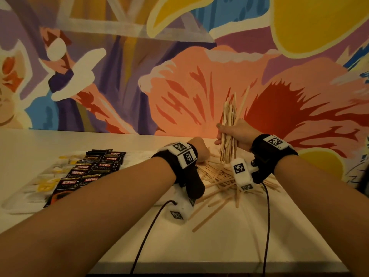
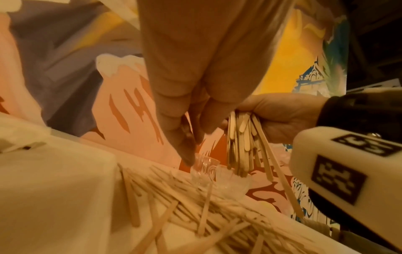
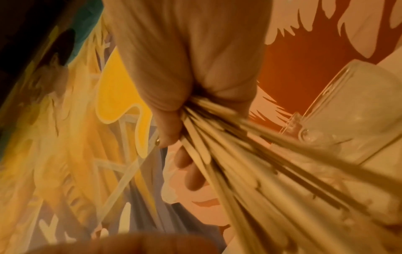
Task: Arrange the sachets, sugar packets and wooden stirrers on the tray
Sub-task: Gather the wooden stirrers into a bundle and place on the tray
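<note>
The right hand [image 1: 237,136] is clenched round an upright bundle of wooden stirrers [image 1: 229,124], held above the loose pile of stirrers [image 1: 217,182] on the desk [image 1: 229,236]. The left hand [image 1: 198,150] reaches into that pile, fingers curled; whether it pinches one I cannot tell. Sachets [image 1: 89,170] and sugar packets [image 1: 47,185] already lie on the tray [image 1: 18,206] at left. Gathering stirrers seems the step in hand; next, collect the rest and carry them to the tray.

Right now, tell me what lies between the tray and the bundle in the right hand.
In the head view, the left hand and loose stirrers on the table lie between.

Pale matt wooden stirrers [image 1: 227,124], glossy black foil sachets [image 1: 93,168], smooth matt white table [image 1: 229,236]
</note>
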The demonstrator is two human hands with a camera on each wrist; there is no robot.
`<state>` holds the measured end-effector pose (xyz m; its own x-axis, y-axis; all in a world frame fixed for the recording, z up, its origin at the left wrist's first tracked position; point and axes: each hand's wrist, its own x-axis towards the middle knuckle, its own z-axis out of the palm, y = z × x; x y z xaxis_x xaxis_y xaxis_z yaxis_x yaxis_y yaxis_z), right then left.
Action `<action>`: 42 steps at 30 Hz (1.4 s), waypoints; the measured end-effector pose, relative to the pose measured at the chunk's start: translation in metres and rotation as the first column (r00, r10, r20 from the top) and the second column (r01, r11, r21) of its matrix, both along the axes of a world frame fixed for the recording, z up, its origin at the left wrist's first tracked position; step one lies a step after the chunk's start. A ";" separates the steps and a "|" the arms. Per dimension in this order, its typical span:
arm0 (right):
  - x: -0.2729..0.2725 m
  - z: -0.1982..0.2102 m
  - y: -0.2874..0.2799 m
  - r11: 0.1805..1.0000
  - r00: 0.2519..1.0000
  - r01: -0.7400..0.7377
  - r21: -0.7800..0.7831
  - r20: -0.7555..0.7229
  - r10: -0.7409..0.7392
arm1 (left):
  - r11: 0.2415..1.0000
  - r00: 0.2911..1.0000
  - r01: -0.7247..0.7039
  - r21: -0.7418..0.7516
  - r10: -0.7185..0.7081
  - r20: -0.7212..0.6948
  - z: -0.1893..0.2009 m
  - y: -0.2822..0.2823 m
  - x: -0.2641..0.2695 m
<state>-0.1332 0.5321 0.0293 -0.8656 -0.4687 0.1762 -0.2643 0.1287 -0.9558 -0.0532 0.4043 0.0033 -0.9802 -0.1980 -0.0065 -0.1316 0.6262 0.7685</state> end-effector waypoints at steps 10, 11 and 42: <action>0.044 0.006 -0.044 0.980 0.971 -0.160 0.117 -0.158 0.178 | 0.928 0.970 0.093 0.360 -0.002 -0.244 0.040 -0.018 0.002; 0.046 0.007 -0.049 0.980 0.971 -0.148 0.136 -0.166 0.170 | 0.937 0.978 0.056 0.345 0.019 -0.209 0.040 -0.020 0.002; 0.049 -0.021 -0.053 0.917 0.714 0.079 -0.390 0.664 0.221 | 0.629 0.822 0.248 0.736 0.265 -0.504 0.064 -0.059 -0.007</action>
<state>-0.0838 0.4792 0.0087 -0.7776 -0.5631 -0.2797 0.4861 -0.2564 -0.8354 -0.0606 0.3457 0.0672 -0.8584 -0.3795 0.3450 0.4409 -0.2023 0.8744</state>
